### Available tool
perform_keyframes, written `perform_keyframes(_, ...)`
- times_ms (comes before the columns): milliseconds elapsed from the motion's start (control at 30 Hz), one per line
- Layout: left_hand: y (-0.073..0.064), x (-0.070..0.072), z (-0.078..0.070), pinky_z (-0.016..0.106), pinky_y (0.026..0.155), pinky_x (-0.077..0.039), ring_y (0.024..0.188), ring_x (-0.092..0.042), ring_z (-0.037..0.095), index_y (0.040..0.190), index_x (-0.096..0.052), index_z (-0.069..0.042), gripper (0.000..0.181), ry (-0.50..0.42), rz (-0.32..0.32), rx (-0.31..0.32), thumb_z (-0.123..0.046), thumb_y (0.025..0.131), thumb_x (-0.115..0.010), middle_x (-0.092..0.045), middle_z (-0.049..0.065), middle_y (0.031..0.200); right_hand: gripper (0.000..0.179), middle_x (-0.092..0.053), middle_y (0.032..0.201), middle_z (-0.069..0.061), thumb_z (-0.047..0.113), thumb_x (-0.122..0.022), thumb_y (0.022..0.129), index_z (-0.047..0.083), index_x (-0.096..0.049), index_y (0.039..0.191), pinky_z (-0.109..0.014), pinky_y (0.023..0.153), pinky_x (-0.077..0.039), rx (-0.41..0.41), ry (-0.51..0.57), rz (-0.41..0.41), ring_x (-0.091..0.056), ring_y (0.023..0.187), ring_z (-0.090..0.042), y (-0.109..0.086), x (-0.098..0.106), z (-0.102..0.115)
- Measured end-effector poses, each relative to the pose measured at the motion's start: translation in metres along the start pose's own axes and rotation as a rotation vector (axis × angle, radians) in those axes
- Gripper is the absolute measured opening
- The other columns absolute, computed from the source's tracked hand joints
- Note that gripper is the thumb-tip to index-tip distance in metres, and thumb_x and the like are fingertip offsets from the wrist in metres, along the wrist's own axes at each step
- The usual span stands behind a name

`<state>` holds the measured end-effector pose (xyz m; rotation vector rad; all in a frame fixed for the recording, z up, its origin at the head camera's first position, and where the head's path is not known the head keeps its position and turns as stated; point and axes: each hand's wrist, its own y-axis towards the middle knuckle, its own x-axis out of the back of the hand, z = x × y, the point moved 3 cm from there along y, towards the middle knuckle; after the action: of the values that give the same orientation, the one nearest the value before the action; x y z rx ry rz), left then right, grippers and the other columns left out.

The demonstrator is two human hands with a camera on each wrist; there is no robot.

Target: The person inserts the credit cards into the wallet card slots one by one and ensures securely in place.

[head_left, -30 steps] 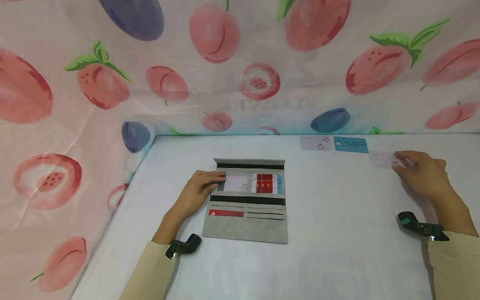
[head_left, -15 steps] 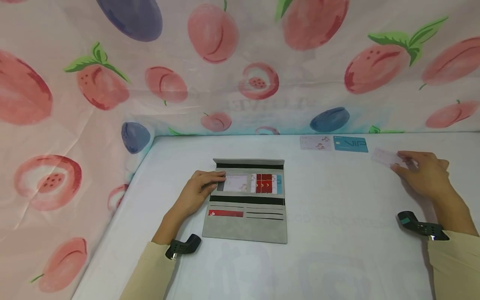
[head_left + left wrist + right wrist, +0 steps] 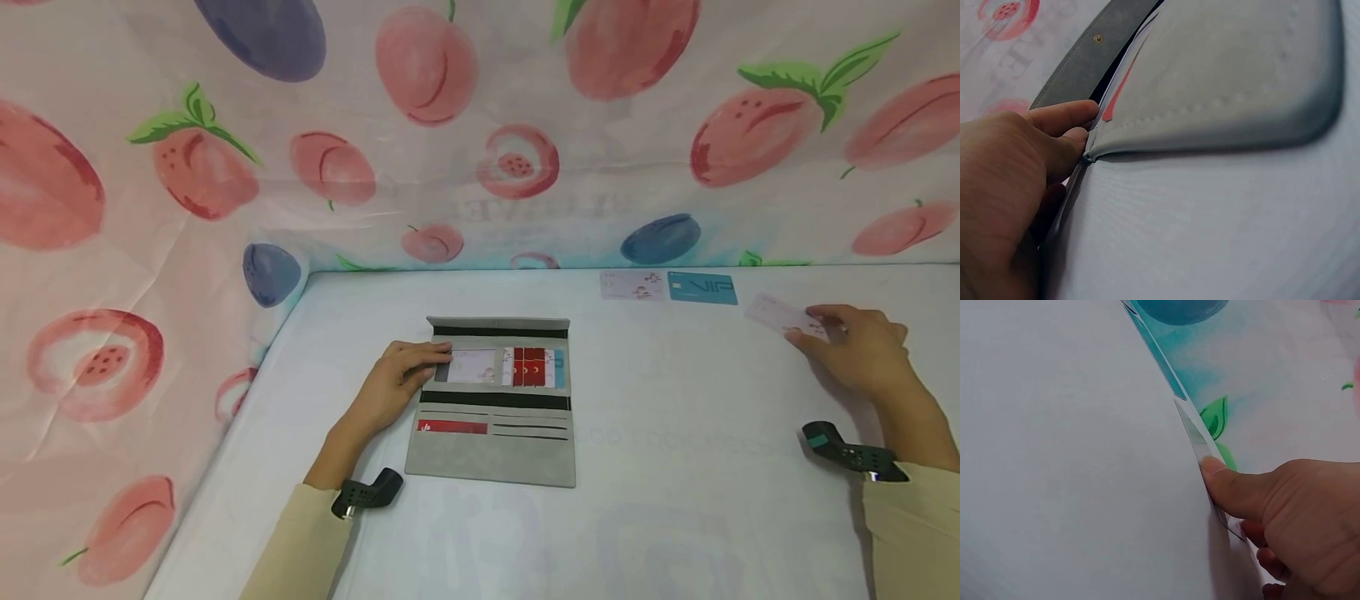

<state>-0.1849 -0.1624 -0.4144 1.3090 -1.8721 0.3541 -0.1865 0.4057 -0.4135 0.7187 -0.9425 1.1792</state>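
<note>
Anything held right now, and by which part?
Right hand pinches a pale card near its right end, across the long edges. Left hand touches the wallet at its left edge; can't tell whether it grips.

On the white surface (image 3: 675, 500), an open grey wallet (image 3: 491, 462) is held at its left edge by the left hand (image 3: 390, 383). In its upper windows a pale insert (image 3: 472, 367) and a red-patterned insert (image 3: 530, 367) are displayed; a red card (image 3: 452, 427) is tucked into a lower slot. Well to the right, a pinkish card (image 3: 778, 313) is pinched at a slant by the right hand (image 3: 858, 350). Near the back edge, a blue VIP card (image 3: 702, 288) is laid just beside a flower-marked card (image 3: 632, 285).
</note>
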Motion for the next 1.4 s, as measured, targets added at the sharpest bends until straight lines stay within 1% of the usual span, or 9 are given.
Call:
perform_keyframes(167,0.000,0.000,0.000,0.041,0.094,-0.039,0.112,-0.046,0.018,0.121,-0.068,-0.017,0.032,0.005,0.001,0.005,-0.003,0.092,-0.061,-0.055,-0.005,0.135,0.070,-0.033,0.122,-0.042,0.038,-0.061,0.092,-0.009,-0.036,0.138,-0.069,0.081,-0.026,-0.045,0.031,-0.014,-0.021,0.114,-0.059,-0.002,0.001,0.002)
perform_keyframes(367,0.000,0.000,0.001,0.042,0.095,-0.039,0.114,-0.045,0.018,0.121,-0.068,-0.017,0.033,0.003,0.004,0.010,-0.004,0.093,-0.061,-0.055,-0.005,0.136,0.075,-0.032,0.123,-0.040,0.040,-0.062,0.091,-0.009,-0.033,0.140,-0.067,0.083,-0.034,-0.039,0.074,-0.042,-0.031,0.109,-0.055,-0.005,0.006,0.005)
perform_keyframes(467,0.000,0.000,0.001,0.042,0.094,-0.039,0.113,-0.045,0.018,0.121,-0.068,-0.017,0.032,0.000,0.003,0.003,-0.004,0.093,-0.061,-0.055,-0.005,0.136,0.067,-0.037,0.123,-0.038,0.036,-0.059,0.094,-0.006,-0.035,0.141,-0.067,0.084,-0.034,-0.038,0.065,-0.038,-0.035,0.106,-0.053,-0.005,0.009,0.005)
perform_keyframes(633,0.000,0.001,0.001,0.042,0.094,-0.039,0.112,-0.046,0.019,0.121,-0.068,-0.016,0.032,0.002,-0.001,-0.009,-0.003,0.092,-0.061,-0.055,-0.003,0.136,0.048,-0.047,0.111,-0.035,0.024,-0.054,0.097,-0.001,-0.045,0.137,-0.061,0.074,-0.038,0.001,0.034,-0.046,-0.042,0.096,-0.049,-0.006,0.015,0.006)
perform_keyframes(800,0.000,0.001,0.001,0.042,0.093,-0.039,0.112,-0.046,0.019,0.121,-0.068,-0.016,0.032,0.006,0.002,-0.005,-0.004,0.092,-0.061,-0.055,-0.004,0.136,0.052,-0.050,0.112,-0.033,0.035,-0.052,0.098,0.005,-0.045,0.141,-0.059,0.075,-0.037,-0.007,0.080,-0.011,-0.042,0.100,-0.048,-0.007,0.016,0.006)
perform_keyframes(933,0.000,0.000,0.001,0.042,0.093,-0.039,0.112,-0.046,0.019,0.121,-0.068,-0.015,0.032,0.005,0.001,-0.011,-0.003,0.092,-0.061,-0.055,-0.003,0.136,0.060,-0.053,0.112,-0.028,0.046,-0.050,0.096,0.010,-0.043,0.144,-0.040,0.067,-0.044,-0.017,0.156,0.024,-0.047,0.096,-0.039,-0.006,0.014,0.011)
perform_keyframes(1067,0.000,0.000,0.002,0.042,0.094,-0.039,0.113,-0.046,0.019,0.121,-0.068,-0.016,0.032,0.004,0.000,-0.012,-0.003,0.092,-0.061,-0.055,-0.003,0.136,0.067,-0.056,0.111,-0.023,0.053,-0.052,0.092,0.013,-0.042,0.145,-0.017,0.059,-0.044,0.016,0.230,0.048,-0.058,0.079,-0.016,-0.008,0.015,0.024)
perform_keyframes(1200,0.000,-0.001,0.003,0.042,0.094,-0.039,0.113,-0.046,0.019,0.121,-0.068,-0.016,0.032,0.004,0.002,-0.008,-0.003,0.092,-0.061,-0.055,-0.005,0.136,0.067,-0.061,0.102,-0.012,0.053,-0.055,0.091,0.015,-0.044,0.144,-0.012,0.061,-0.045,0.062,0.282,0.082,-0.059,0.073,-0.006,-0.011,0.015,0.040)
perform_keyframes(1400,0.000,-0.001,0.003,0.042,0.094,-0.038,0.114,-0.046,0.019,0.121,-0.068,-0.016,0.032,0.002,-0.001,-0.026,-0.003,0.092,-0.061,-0.055,-0.004,0.136,0.062,-0.064,0.093,-0.009,0.048,-0.058,0.092,0.015,-0.047,0.143,-0.016,0.065,-0.048,0.143,0.316,0.170,-0.059,0.078,-0.014,-0.016,0.012,0.066)
